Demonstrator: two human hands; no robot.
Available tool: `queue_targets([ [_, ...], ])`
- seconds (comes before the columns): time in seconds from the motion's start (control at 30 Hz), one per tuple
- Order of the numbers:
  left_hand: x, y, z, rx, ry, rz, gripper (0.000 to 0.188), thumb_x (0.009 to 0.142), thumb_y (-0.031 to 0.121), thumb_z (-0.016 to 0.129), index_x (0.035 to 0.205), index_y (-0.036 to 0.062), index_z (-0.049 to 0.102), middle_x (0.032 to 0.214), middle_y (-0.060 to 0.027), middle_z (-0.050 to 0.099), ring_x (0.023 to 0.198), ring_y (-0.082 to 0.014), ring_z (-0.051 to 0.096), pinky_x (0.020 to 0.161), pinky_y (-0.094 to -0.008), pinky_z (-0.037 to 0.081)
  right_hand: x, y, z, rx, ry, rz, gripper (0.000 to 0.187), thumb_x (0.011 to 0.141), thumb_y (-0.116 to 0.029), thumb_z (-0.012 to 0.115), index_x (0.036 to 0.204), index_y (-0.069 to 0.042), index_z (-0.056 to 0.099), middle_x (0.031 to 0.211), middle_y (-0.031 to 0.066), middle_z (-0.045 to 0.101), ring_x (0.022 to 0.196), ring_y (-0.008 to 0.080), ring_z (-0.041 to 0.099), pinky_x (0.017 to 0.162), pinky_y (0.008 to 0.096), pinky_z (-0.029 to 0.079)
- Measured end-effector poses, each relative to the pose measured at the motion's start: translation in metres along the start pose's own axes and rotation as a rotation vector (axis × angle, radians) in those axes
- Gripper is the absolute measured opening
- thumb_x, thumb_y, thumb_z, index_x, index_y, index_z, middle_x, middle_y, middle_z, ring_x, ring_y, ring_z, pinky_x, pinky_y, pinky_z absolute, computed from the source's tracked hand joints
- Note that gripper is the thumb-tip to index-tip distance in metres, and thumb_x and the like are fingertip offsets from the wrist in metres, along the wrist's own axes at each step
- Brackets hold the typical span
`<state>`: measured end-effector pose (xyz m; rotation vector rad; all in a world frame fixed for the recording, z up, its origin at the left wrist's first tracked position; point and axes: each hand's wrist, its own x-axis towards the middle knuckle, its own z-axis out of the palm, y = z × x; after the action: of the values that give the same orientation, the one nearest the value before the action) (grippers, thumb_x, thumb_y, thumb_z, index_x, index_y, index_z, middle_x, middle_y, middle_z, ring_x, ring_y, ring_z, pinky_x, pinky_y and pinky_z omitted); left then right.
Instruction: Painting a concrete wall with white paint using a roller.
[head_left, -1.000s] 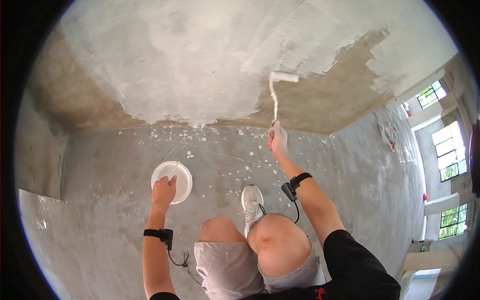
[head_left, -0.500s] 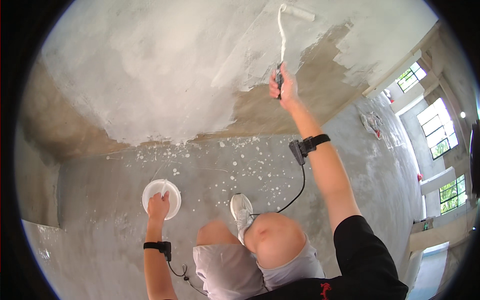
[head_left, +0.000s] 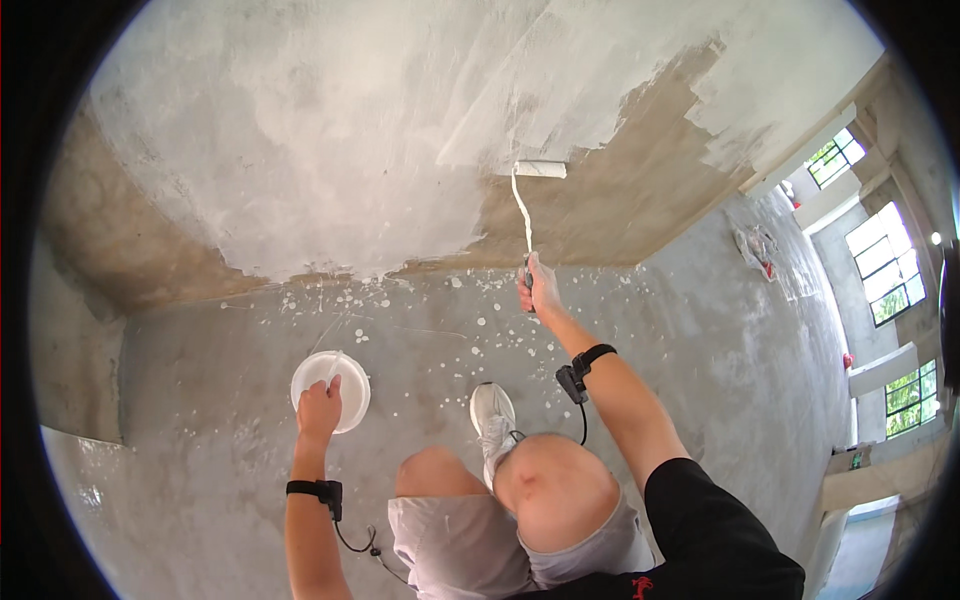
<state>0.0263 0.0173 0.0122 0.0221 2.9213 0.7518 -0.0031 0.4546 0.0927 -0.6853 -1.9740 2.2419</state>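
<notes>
My right hand (head_left: 540, 287) is closed around the dark handle of a paint roller (head_left: 541, 169). Its white sleeve lies against the wall (head_left: 590, 205), at the border between white paint and bare brown plaster. White paint coats the roller's bent metal frame. At the lower left, my left hand (head_left: 319, 408) is closed over a round white bucket (head_left: 356, 415). It grips what looks like the bucket's thin white handle, mostly covered by the fingers. How much the bucket holds I cannot make out.
White paint drops dot the grey concrete floor (head_left: 420, 360) along the wall's foot. My shoe (head_left: 492, 420) and bent knees are close behind. A concrete ledge (head_left: 80, 350) juts out at left. Farther right lies a plastic-looking bundle (head_left: 757, 250), with windows (head_left: 886, 262) beyond.
My right hand has drawn the roller down the wall and slightly left, from the white area to the edge of the brown patch. My left hand stays at the bucket.
</notes>
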Motion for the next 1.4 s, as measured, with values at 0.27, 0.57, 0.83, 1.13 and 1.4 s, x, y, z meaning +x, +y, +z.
queue_targets([
  [0.27,0.0,0.004,0.005,0.011,0.04,-0.002,0.049,0.094,0.043,0.049,0.076,-0.0007,0.063,0.075,-0.0252,0.064,0.074,-0.0449,0.062,0.068,-0.0516,0.049,0.008,-0.098,0.019,-0.078,-0.057,-0.289,0.049,0.099,-0.05,0.038,0.075,-0.008,0.043,0.051,0.0002,0.039,0.036,0.0106,0.035,0.034,0.0264,0.029],
  [0.57,0.005,0.006,0.013,-0.009,0.03,0.015,0.05,0.095,0.043,0.048,0.076,-0.0011,0.063,0.075,-0.0258,0.063,0.076,-0.0447,0.061,0.069,-0.0521,0.048,0.01,-0.136,0.057,0.096,-0.193,-0.286,0.053,0.097,-0.054,0.038,0.074,-0.007,0.042,0.051,0.0008,0.038,0.037,0.0105,0.033,0.036,0.0279,0.028],
  [0.83,0.002,-0.005,0.006,0.044,0.046,-0.014,0.048,0.095,0.042,0.048,0.076,0.0,0.063,0.077,-0.0247,0.064,0.076,-0.0449,0.061,0.07,-0.0521,0.048,0.0,-0.004,0.034,-0.024,-0.064,-0.011,0.055,0.096,-0.058,0.038,0.073,-0.008,0.043,0.048,0.0011,0.037,0.035,0.0125,0.033,0.035,0.028,0.03],
  [1.13,0.001,-0.005,0.005,0.026,0.037,-0.018,0.049,0.095,0.043,0.048,0.075,0.0004,0.063,0.074,-0.0255,0.063,0.074,-0.0454,0.061,0.068,-0.0522,0.049,-0.007,0.008,0.04,-0.042,0.073,-0.069,0.051,0.097,-0.053,0.039,0.075,-0.009,0.045,0.049,-0.0005,0.037,0.035,0.0104,0.032,0.033,0.027,0.027],
  [1.4,0.0,0.005,0.0,0.025,-0.002,-0.049,0.05,0.095,0.043,0.045,0.077,0.0002,0.063,0.078,-0.0254,0.064,0.077,-0.0446,0.062,0.071,-0.052,0.049,0.008,-0.111,0.078,0.098,-0.122,-0.282,0.049,0.098,-0.052,0.039,0.077,-0.007,0.043,0.051,0.0008,0.038,0.037,0.0109,0.033,0.036,0.0275,0.028],
])
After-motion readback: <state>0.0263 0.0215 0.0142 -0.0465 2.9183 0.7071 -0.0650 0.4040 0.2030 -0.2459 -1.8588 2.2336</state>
